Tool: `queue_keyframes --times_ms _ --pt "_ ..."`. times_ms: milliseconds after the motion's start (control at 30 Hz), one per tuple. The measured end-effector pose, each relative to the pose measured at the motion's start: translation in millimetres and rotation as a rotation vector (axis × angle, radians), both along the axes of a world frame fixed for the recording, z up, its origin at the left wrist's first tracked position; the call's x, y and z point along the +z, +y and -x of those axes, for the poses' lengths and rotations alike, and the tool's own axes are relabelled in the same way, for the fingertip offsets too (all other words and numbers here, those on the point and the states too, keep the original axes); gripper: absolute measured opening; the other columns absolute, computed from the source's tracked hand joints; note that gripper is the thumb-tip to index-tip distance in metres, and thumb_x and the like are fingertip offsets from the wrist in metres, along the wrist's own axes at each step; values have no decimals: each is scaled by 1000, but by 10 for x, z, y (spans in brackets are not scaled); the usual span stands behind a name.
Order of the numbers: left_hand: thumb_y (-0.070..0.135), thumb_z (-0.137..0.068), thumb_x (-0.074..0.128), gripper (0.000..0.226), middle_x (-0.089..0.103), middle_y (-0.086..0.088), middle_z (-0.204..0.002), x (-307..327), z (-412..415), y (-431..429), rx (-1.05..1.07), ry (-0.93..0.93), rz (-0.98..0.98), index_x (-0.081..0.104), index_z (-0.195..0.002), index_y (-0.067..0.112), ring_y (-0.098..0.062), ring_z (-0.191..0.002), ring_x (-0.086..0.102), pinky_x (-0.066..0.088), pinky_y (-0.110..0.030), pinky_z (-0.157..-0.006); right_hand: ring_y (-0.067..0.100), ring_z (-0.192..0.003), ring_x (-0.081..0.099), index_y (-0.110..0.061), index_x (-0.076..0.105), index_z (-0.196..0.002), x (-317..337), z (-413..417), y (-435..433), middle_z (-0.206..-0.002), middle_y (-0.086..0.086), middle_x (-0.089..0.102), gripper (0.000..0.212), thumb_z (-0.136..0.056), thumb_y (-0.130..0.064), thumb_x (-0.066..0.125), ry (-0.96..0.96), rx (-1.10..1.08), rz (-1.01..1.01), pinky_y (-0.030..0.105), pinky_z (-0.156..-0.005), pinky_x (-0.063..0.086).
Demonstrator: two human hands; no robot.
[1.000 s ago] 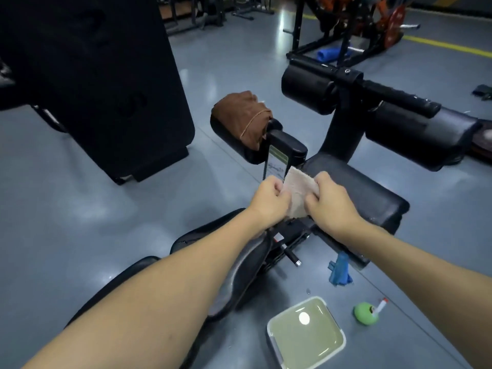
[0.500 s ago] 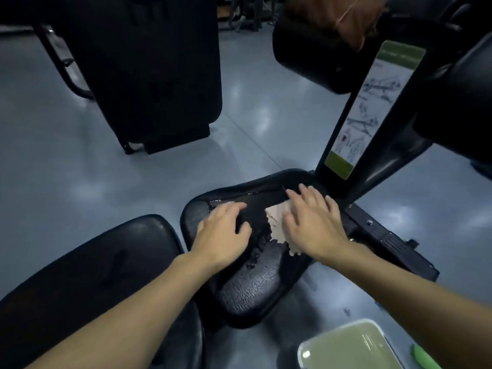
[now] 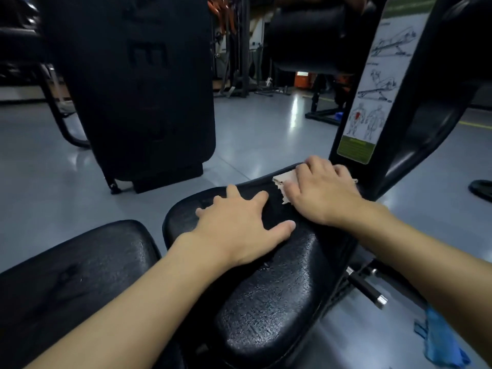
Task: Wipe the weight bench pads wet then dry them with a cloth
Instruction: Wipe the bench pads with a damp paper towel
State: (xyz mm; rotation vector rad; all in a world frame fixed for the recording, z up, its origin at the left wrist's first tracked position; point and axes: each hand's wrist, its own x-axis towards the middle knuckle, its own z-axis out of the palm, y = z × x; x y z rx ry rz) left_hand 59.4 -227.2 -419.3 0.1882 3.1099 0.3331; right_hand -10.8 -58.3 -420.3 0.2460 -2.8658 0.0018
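Right of centre: right hand (image 3: 323,193) spread flat, palm down, pressing a pale cloth (image 3: 283,182) onto the far end of the black seat pad (image 3: 271,296). At centre: left hand (image 3: 239,225) open, fingers splayed, bracing on the same pad, gripping nothing. Likely thin, limp and damp cloth, prone to bunching; best worked under a flat palm, or pinched at the frayed edge showing left of the knuckles. Textured, glistening vinyl, probably slick when wet. Second pad (image 3: 74,283) at lower left.

black pebbled pad (image 3: 271,310) (glossy), beige cloth (image 3: 285,179).
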Motion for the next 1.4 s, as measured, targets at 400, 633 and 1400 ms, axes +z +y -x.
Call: queue_keyframes --times_ms 400,633,1400 --pt "89 -70 13 88 30 -2 -143 -203 -81 -61 -22 80 -10 15 -149 49 -21 -144 21 19 -61 -114 19 -152 2 -10 13 -157 76 -167 304 -166 5 7 63 -103 -42 17 -152 -3 13 42 -123 5" --pt "89 -68 8 90 24 -4 -150 -254 -64 -64 -15 71 -32 11 -149 50 -18 -147 11 11 -63 -116 33 -142 32 -16 32 -149 277 654 70 -157 13 31 71 -93 -56 19 -362 -42 45 50 -113 30" --pt "90 -65 13 82 7 15 -164 -349 -278 -262 21 88 -150 14 -143 64 -15 -152 -2 0 -56 -119 24 -152 -1 -14 12 -156 53 -148 160 -165 10 4 63 -102 -44 16 -177 53 -81 52 -121 1"
